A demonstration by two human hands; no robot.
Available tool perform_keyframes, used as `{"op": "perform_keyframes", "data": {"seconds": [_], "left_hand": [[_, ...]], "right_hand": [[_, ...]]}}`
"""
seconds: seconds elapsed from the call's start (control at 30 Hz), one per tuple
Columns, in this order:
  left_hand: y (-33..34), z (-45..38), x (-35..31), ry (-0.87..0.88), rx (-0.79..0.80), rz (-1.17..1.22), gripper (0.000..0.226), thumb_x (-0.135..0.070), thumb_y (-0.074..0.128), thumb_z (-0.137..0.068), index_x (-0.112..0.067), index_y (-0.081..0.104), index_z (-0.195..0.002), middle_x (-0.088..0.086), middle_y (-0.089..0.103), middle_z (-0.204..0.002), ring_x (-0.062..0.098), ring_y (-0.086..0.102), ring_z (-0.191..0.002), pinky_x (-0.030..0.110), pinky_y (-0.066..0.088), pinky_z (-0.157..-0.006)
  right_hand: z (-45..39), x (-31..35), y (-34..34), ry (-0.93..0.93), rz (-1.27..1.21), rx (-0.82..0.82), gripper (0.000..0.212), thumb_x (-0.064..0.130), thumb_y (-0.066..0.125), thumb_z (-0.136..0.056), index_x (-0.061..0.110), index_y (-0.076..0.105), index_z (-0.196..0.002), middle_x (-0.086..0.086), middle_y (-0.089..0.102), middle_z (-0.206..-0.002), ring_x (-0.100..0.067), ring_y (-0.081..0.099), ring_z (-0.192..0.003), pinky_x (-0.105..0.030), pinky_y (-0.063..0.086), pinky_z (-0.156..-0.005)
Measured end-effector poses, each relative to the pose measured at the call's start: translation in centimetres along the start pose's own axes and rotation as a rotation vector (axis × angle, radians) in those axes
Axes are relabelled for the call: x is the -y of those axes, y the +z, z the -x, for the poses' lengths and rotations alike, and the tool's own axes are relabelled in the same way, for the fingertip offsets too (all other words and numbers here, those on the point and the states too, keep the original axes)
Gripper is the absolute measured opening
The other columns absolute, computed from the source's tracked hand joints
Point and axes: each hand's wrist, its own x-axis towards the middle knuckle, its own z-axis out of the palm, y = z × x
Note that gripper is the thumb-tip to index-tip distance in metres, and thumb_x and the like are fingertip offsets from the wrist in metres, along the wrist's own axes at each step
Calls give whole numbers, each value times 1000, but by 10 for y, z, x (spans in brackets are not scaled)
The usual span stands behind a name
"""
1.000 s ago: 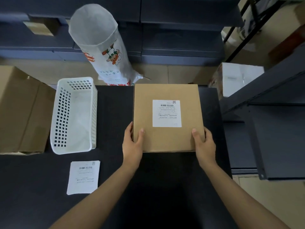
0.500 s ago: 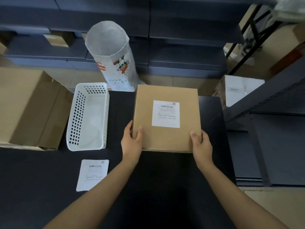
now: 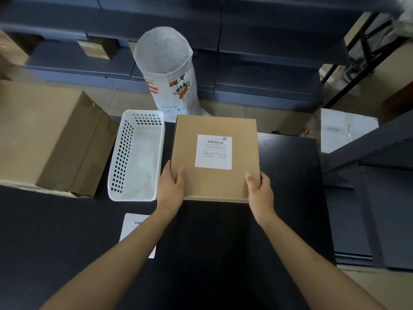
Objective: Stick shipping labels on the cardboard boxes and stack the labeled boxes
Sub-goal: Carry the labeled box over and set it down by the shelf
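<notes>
A flat brown cardboard box (image 3: 214,180) lies over the dark table (image 3: 288,166), with a white shipping label (image 3: 213,152) stuck on its top. My left hand (image 3: 171,186) grips the box's near left corner, thumb on top. At the near right corner my right hand (image 3: 260,190) grips it the same way. A loose sheet of shipping labels (image 3: 131,227) lies on the table near me, partly hidden under my left forearm.
A white perforated plastic basket (image 3: 121,153) stands left of the box. Further left sits a large cardboard carton (image 3: 44,135). A white woven sack (image 3: 169,72) stands behind the table. Dark shelving (image 3: 380,175) runs along the right and the back.
The box in both hands has shifted left across the table, closer to the white basket. My view has swung, and my left forearm now covers part of the loose label sheet.
</notes>
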Motion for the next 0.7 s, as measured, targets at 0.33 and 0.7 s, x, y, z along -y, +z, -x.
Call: {"op": "perform_keyframes", "data": {"seconds": [0.33,0.7], "left_hand": [[-3,-2,-1,9,24,-21,58,-42,41,-99,-13,30,-148,3,44,-147,22,43,-133,42,34,-112],[-28,19,-9,92,29,-29,52,-30,43,-101,-13,29,-149,3,37,-151,19,36,-137,30,29,-111]], "right_hand": [[0,0,0,27,18,12,54,45,48,-96,16,37,-141,1,53,-123,-14,49,-105,-30,40,-86],[23,5,-15,-72,169,-147,59,45,51,-94,15,36,-144,-7,44,-146,-25,38,-135,-45,38,-108]]}}
